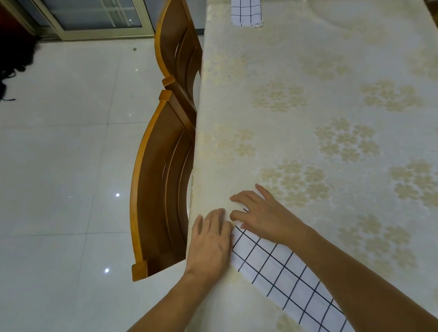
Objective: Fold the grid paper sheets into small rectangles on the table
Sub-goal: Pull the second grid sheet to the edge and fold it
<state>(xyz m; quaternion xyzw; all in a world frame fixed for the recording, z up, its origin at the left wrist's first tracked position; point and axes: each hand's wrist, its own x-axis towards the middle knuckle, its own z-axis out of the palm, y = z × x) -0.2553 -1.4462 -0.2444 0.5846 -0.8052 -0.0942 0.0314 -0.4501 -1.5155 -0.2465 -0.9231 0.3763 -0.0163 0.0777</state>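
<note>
A long strip of white grid paper (291,277) with black lines lies diagonally on the table near its left edge, running down to the bottom right. My left hand (210,243) lies flat with straight fingers at the strip's upper end, beside the table edge. My right hand (261,216) presses on the same end with spread fingers, covering the paper's tip. A small folded grid paper rectangle (246,9) rests at the far end of the table.
The table (341,108) wears a cream cloth with pale flower prints. Two wooden chairs (162,178) stand pushed in along its left edge. White glossy floor tiles lie to the left, with a glass door at the top left.
</note>
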